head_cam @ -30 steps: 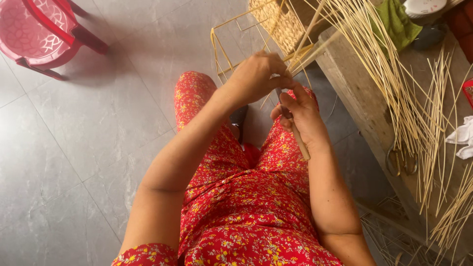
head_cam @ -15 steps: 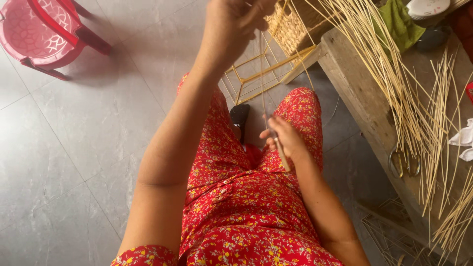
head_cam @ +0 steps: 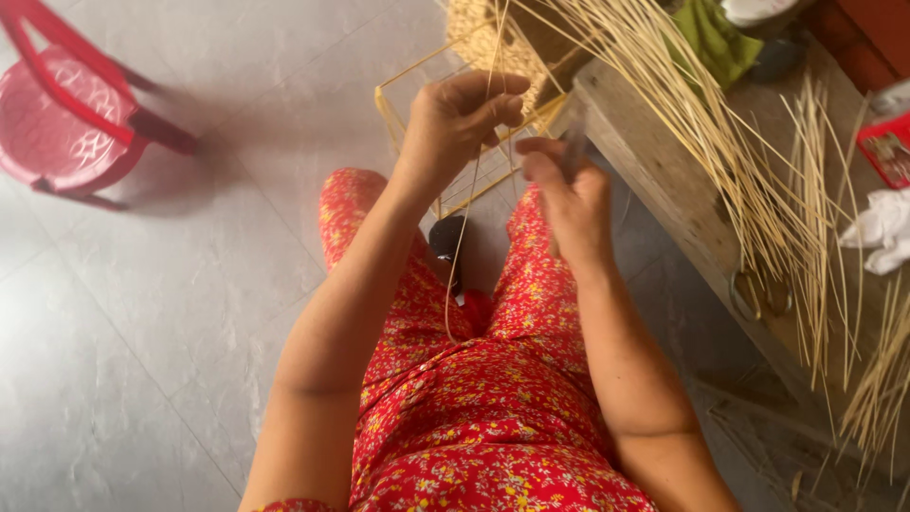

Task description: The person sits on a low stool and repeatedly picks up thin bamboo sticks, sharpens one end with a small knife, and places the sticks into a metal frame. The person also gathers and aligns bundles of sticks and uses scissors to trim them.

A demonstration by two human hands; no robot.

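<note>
Surroundings: red plastic chair (head_cam: 66, 123) far left on grey floor; wooden bench (head_cam: 682, 199) right, carrying loose cane strips (head_cam: 720, 142), scissors (head_cam: 758, 292), white cloth (head_cam: 882, 232).
Item: 1 thin cane strand (head_cam: 471, 218), pinched in closed left hand (head_cam: 455, 123), hanging over lap.
Right hand (head_cam: 569, 204): closed around small dark tool (head_cam: 573, 142), just beside strand.
Cane frame (head_cam: 455, 142) behind hands.

Large grey floor tiles (head_cam: 171, 313) with thin joints cover the ground in soft, even daylight. A red plastic chair (head_cam: 66, 123) stands at the far left. On the right runs a weathered wooden bench (head_cam: 682, 204), its boards grey and worn.
</note>
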